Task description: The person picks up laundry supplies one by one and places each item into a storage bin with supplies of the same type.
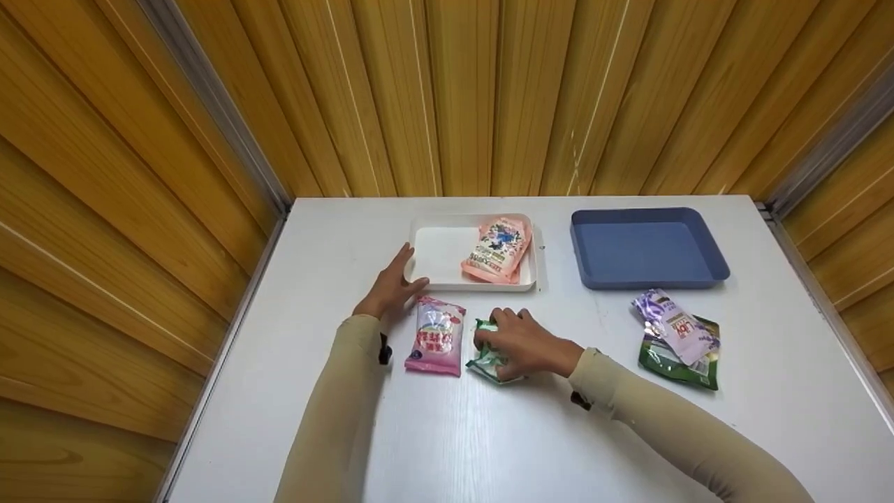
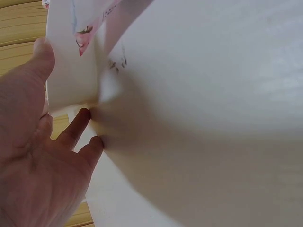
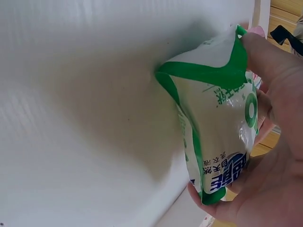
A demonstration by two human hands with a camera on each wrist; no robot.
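Observation:
My right hand [image 1: 525, 344] grips a green-and-white laundry detergent pouch [image 3: 213, 113], with fingers and thumb around its sides. In the head view much of that pouch is hidden under the hand. At the near left corner of a white tray [image 1: 447, 287], my left hand [image 1: 392, 285] rests with thumb and fingers spread, touching the tray's outside. The left wrist view shows the thumb against the tray wall [image 2: 71, 80]. Inside the tray, on its right side, lie pink pouches [image 1: 497, 248], one overlapping another. A pink pouch [image 1: 438, 337] lies flat on the table between the two hands.
To the right of the white tray stands a blue tray [image 1: 649, 251]. In front of it a purple pouch [image 1: 677, 327] lies across a dark green pouch [image 1: 681, 370]. Wood-patterned panels [image 1: 461, 98] rise behind the white table [image 1: 447, 447] and at both sides.

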